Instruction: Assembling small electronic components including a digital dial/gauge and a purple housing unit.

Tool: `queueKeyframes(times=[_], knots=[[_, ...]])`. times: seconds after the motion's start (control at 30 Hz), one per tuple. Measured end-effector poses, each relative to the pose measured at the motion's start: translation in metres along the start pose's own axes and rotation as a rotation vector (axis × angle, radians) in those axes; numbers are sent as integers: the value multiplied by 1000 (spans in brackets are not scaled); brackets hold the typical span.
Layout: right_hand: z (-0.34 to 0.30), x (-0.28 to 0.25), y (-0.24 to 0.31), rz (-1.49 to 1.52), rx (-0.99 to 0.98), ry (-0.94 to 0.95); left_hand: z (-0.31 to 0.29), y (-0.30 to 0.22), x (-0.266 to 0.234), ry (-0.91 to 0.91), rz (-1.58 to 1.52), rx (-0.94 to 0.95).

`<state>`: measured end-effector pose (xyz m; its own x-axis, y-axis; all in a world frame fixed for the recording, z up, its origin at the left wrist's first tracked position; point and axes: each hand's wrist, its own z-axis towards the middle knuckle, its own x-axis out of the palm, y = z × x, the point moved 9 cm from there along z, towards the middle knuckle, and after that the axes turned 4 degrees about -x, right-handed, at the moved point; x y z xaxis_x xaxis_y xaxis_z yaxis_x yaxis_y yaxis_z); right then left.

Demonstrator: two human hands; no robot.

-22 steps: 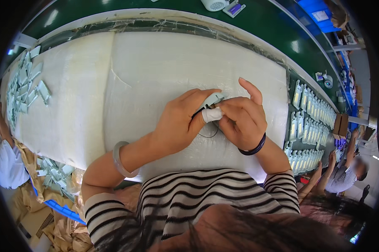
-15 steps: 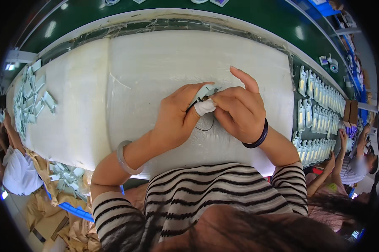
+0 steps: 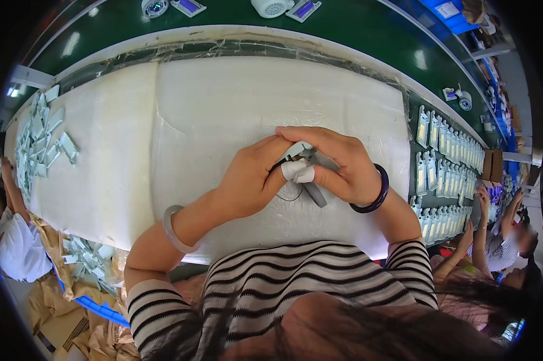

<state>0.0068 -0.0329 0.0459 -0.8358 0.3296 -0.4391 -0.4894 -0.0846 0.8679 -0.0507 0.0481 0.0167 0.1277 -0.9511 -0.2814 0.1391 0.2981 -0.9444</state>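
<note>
In the head view, the right hand (image 3: 343, 159), its forefinger raised earlier, now wraps the pale green part (image 3: 300, 148), thumb beside the other; the left hand (image 3: 247, 177) still pinches it over the white mat's (image 3: 223, 96) middle. A grey strip (image 3: 315, 195), possibly attached, now shows nearer.

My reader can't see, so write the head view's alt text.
A person's left hand and right hand hold a pale plastic part over a white-covered table. Loose pale pieces lie piled at left; rows of pale parts line the right.

Wearer's 2 hands (image 3: 247, 180), 2 bracelets (image 3: 168, 227)
</note>
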Motion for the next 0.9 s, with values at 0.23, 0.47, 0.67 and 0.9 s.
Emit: queueKeyframes(times=[0.23, 0.47, 0.67, 0.9], knots=[[3, -9, 3, -87, -36, 29, 1, 7, 6, 20, -103, -97], [-10, -7, -13, -510, 198, 190, 11, 35, -17, -73, -415, -384], [-11, -23, -26, -702, 235, 77, 14, 40, -39, -194, -270, -383], [-15, -37, -73, 189, 349, -118, 17, 43, -42, -154, -56, -314]])
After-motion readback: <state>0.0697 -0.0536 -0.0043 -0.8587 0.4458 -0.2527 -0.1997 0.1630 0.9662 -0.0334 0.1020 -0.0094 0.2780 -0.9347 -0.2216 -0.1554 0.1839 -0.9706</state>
